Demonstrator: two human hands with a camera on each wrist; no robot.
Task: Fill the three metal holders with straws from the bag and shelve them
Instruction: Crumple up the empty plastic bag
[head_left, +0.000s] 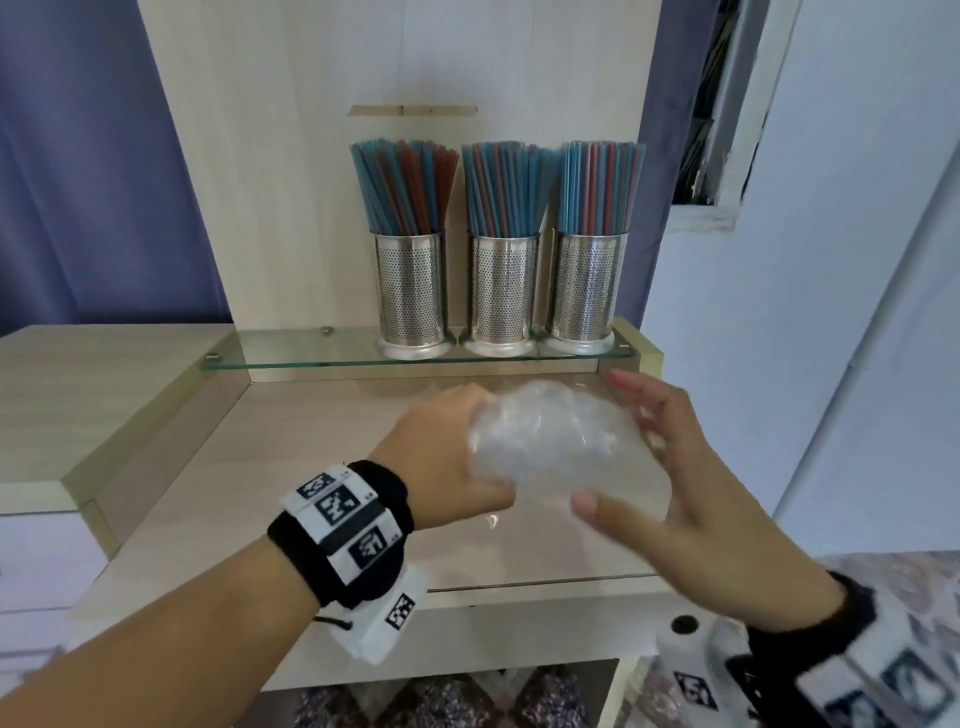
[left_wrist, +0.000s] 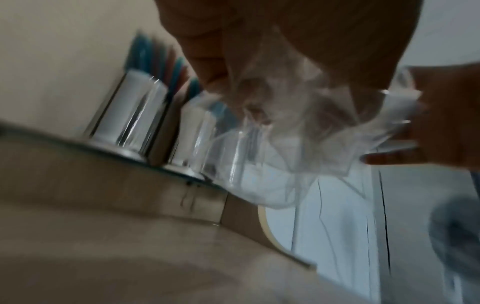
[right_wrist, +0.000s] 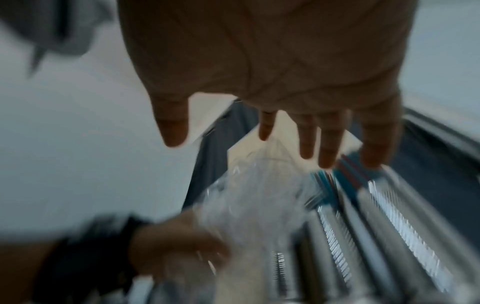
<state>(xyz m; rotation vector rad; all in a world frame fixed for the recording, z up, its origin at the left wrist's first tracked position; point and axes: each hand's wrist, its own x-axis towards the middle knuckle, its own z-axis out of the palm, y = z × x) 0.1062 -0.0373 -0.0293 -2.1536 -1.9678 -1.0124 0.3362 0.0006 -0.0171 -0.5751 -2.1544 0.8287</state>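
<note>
Three perforated metal holders (head_left: 410, 296) (head_left: 503, 296) (head_left: 587, 291) stand side by side on the glass shelf (head_left: 291, 353), each packed with blue and red straws (head_left: 402, 187). Below them, over the wooden desk, my left hand (head_left: 447, 457) grips a crumpled clear plastic bag (head_left: 556, 441); the left wrist view shows the bag (left_wrist: 272, 144) bunched in those fingers. My right hand (head_left: 670, 447) is at the bag's right side with fingers spread and straight, seen from behind in the right wrist view as right hand (right_wrist: 272, 102) above the bag (right_wrist: 254, 205). No straws show inside the bag.
The wooden desk (head_left: 311, 467) has a raised ledge at the left and a tall back panel (head_left: 363, 78). A white wall or door (head_left: 857, 312) is at the right. Blue curtain (head_left: 78, 182) hangs at the left. A patterned rug (head_left: 441, 701) lies below.
</note>
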